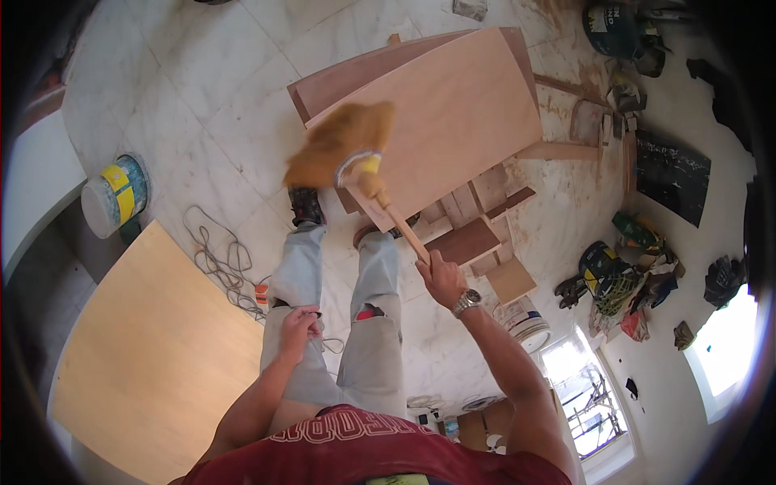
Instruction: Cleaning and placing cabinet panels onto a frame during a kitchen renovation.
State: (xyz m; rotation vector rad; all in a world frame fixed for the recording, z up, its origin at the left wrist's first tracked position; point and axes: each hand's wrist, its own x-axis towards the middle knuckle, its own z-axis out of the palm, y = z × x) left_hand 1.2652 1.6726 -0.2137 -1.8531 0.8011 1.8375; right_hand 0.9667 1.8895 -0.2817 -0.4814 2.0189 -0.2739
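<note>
My right hand [444,280], with a watch on its wrist, is closed round the wooden handle of a hand broom [338,145]. The broom's brown bristles are fanned out and smeared by motion. They pass over the left end of a reddish-brown plywood sheet [453,113], which lies at a slant over another sheet [323,77]. My left hand [299,330] rests by my left knee, fingers loosely apart, and no object shows in it.
A pale curved board [153,347] stands at the left, near a tipped bucket [117,198] and a tangled cable [222,263]. Wood offcuts [465,240] lie right of my feet. Bags and tools [622,279] crowd the right wall; a lidded bucket [529,330] stands behind my right forearm.
</note>
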